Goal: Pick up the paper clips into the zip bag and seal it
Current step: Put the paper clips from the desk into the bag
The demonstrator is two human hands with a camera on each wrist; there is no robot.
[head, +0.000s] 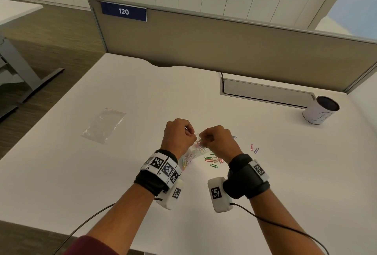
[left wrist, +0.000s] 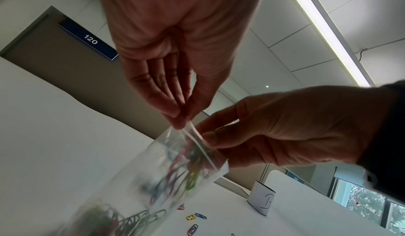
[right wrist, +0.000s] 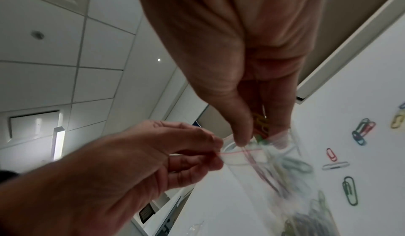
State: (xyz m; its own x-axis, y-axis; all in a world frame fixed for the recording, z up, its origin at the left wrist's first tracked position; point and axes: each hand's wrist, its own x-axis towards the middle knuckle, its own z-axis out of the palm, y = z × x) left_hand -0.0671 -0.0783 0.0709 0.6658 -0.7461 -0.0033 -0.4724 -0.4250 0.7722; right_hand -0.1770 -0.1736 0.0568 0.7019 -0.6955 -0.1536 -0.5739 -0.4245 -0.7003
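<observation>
**White worktop, bag held open for another load of clips**

White worktop [head: 265, 173] in an office cubicle carries the whole job, and the zip bag [left wrist: 175, 167] hangs just above it between the two hands, its lower end sagging toward the surface under the weight of the coloured clips already inside. The left hand [head: 178, 135] pinches one lip of the mouth between thumb and fingers, seemingly to keep the opening taut and facing the other hand. The right hand [head: 217, 139] is at the mouth too, fingers and thumb pressed together on a small bunch of paper clips [right wrist: 260, 127], tips dipped into the opening, so the clips can drop straight in rather than catch on the rim.

Loose paper clips [head: 213, 161] lie on the surface near the right hand, with a pair [head: 254, 148] a little further right, so I judge that filling is well along but not finished, and sealing has not begun.

Outward from there, a second clear bag [head: 104, 125] lies flat on the left. A white cup [head: 318, 112] stands at the far right near the cable tray [head: 265, 92], in front of the partition [head: 224, 44] with its blue "120" sign [head: 123, 11].
</observation>
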